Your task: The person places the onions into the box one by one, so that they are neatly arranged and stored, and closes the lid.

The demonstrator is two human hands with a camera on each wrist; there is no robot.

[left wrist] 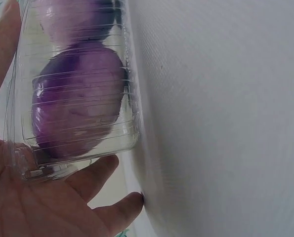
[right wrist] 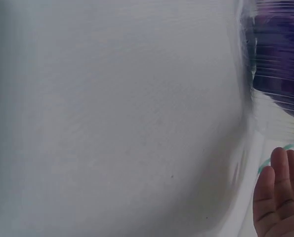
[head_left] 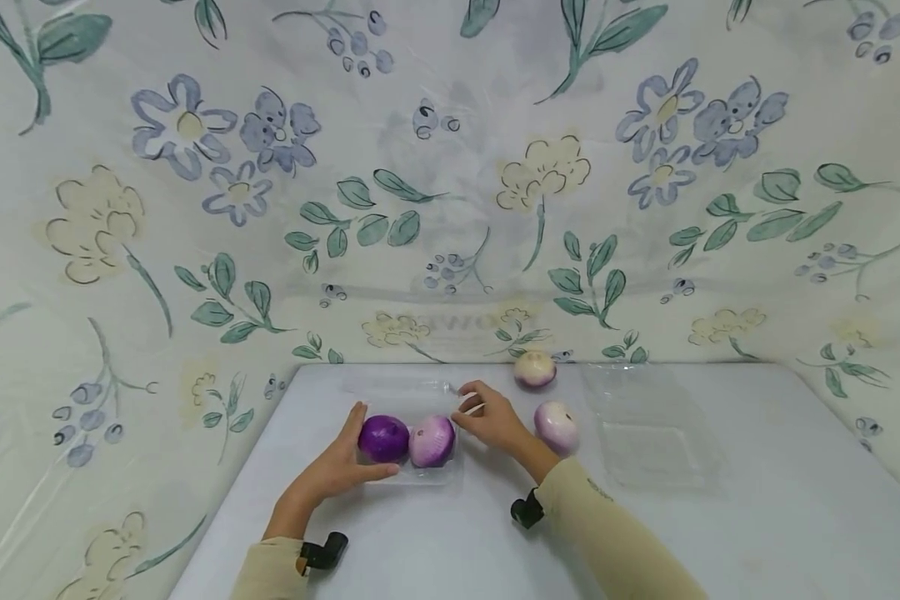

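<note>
Two red onions sit side by side in an open clear plastic clamshell box: a deep purple onion (head_left: 383, 439) on the left and a paler onion (head_left: 432, 442) on the right. My left hand (head_left: 339, 463) holds the box's left end, thumb along the near side and fingers around the far side. In the left wrist view the box's ribbed wall (left wrist: 82, 133) lies against that palm. My right hand (head_left: 492, 418) is at the box's right end, fingers loosely bent near the raised lid (head_left: 405, 397). In the right wrist view its fingers (right wrist: 280, 182) show below the box, pinching nothing.
Two more onions, a whitish onion (head_left: 535, 369) at the table's back edge and a pale purple onion (head_left: 557, 428), lie right of my right hand. A second clear plastic box (head_left: 652, 454) stands open farther right. Behind the white table (head_left: 795, 517) hangs a flowered sheet (head_left: 450, 208).
</note>
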